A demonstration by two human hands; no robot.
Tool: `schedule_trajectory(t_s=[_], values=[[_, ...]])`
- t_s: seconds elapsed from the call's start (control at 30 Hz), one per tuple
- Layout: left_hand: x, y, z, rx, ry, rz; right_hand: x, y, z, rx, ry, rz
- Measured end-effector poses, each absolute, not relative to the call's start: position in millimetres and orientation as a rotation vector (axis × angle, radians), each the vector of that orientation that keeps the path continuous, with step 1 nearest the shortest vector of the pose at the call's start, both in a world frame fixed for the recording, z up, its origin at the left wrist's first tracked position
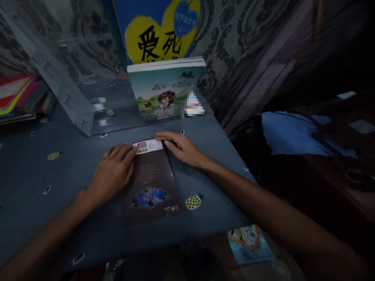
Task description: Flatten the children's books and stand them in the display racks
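Note:
A dark book (150, 176) lies flat on the table, its cover showing small text, a blue picture and a white label strip (151, 146) across the far end. My left hand (114, 166) rests on the book's far left side, palm down, fingers stretched out and partly over the label. At the far right corner, my right hand (181, 147) touches the book's edge with straight fingers. Neither hand is wrapped round anything. Beyond them stands a green-and-blue book (166, 92) with a drawn figure, upright in front of taller blue-and-yellow books (155, 27).
A clear acrylic rack (82, 119) stands behind my left hand. Colourful folders or papers (18, 96) are piled at the far left. The blue tablecloth (24, 179) has a pineapple pattern. Below the table's right edge lie a bright booklet (249, 244) and blue cloth (290, 134).

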State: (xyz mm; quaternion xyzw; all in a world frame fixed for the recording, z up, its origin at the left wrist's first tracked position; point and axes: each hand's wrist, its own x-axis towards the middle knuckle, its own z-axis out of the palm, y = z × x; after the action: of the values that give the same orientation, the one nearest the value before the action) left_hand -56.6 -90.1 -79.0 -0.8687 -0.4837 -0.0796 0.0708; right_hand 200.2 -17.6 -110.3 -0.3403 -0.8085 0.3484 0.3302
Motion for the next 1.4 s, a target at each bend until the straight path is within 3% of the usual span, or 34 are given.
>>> schedule_trajectory(t_s=[0.27, 0.7, 0.9, 1.13, 1.4], values=[[-30.1, -67.9, -81.2, -2.914, -1.353, -0.391, 200.5, -14.3, -114.3, -0.844, -2.103, 0.944], [-17.7, -61.4, -84.8, -2.899, -1.447, -0.620, 206.3, -12.4, -117.4, -0.945, -2.077, 0.869], [-19.0, -61.3, -82.9, -2.879, -1.278, -0.476, 206.0, -14.8, -110.5, -0.981, -2.089, 0.831], [-36.4, -39.5, -62.4, -2.942, -0.753, -0.023, 205.0, -14.1, -101.8, -1.105, -1.944, 0.956], [20.0, -94.9, -50.8, -2.611, -1.442, 0.039, 205.5, -16.1, -103.8, -1.089, -1.878, 0.992]])
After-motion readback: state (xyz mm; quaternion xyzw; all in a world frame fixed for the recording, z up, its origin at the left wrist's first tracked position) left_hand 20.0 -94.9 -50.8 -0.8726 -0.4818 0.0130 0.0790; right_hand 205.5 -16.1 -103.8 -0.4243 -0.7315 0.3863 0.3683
